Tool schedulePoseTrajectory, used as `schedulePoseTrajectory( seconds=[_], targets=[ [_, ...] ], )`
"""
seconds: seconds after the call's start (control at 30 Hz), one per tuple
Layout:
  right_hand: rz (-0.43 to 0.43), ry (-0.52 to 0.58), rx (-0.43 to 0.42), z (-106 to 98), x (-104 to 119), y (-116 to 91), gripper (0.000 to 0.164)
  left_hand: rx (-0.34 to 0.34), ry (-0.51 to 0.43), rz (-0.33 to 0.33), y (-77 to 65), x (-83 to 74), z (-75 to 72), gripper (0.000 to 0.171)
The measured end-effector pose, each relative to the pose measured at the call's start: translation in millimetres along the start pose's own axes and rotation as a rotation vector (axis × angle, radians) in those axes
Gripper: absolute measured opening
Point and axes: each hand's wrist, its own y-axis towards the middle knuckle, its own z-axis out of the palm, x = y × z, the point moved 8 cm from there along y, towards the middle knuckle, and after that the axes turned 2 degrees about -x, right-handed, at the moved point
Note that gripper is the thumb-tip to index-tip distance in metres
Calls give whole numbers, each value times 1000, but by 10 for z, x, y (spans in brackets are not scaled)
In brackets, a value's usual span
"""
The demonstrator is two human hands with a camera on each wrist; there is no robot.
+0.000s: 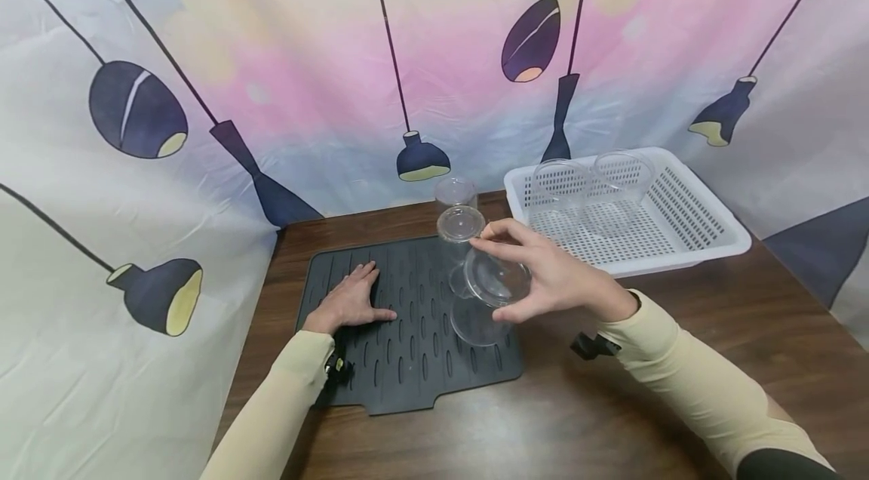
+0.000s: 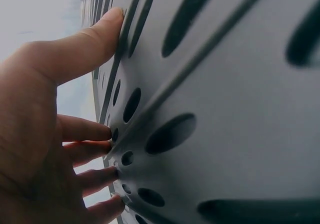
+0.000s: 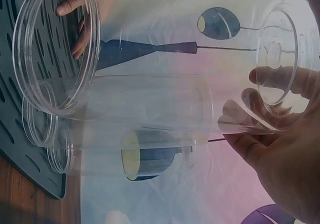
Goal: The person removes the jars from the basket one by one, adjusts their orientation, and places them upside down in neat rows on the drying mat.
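Note:
My right hand (image 1: 543,276) grips a large clear jar (image 1: 498,280) around its closed end, which faces up. In the right wrist view the jar's open rim (image 3: 56,49) faces the dark grey drying mat (image 1: 407,359); whether it touches cannot be told. Right behind it, two narrower clear jars (image 1: 462,225) stand upside down in a row towards the wall. My left hand (image 1: 349,299) rests on the left part of the mat with fingers spread, and its fingertips (image 2: 116,21) touch the slotted surface in the left wrist view.
A white perforated basket (image 1: 729,242) stands at the back right, holding two clear jars (image 1: 621,170). Brown wooden tabletop (image 1: 577,420) lies around the mat. A printed cloth (image 1: 305,50) with lamp drawings hangs behind and at the left.

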Motion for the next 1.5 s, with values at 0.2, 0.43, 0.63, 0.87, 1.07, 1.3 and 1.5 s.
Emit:
schedulePoseTrajectory(
  seconds=[0.2, 0.43, 0.63, 0.87, 1.07, 1.3, 1.5],
  targets=[
    [11, -22, 5, 32, -17, 3, 93, 15, 1, -2, 19, -1, 14, 106],
    [36, -29, 30, 130, -50, -16, 92, 16, 10, 1, 26, 0, 38, 106],
    [32, -40, 32, 184, -47, -22, 92, 20, 16, 14, 21, -16, 42, 107],
    [42, -59, 65, 248, -39, 14, 92, -3, 13, 20, 17, -19, -8, 106],
    [40, -82, 86, 354, -42, 21, 90, 7, 0, 15, -14, -6, 10, 106],
    [33, -78, 90, 437, -63, 50, 90, -2, -9, 14, -29, 5, 15, 105],
    [27, -95, 108, 502, -64, 50, 87, 1, -11, 10, -37, 14, 22, 106]
  ],
)
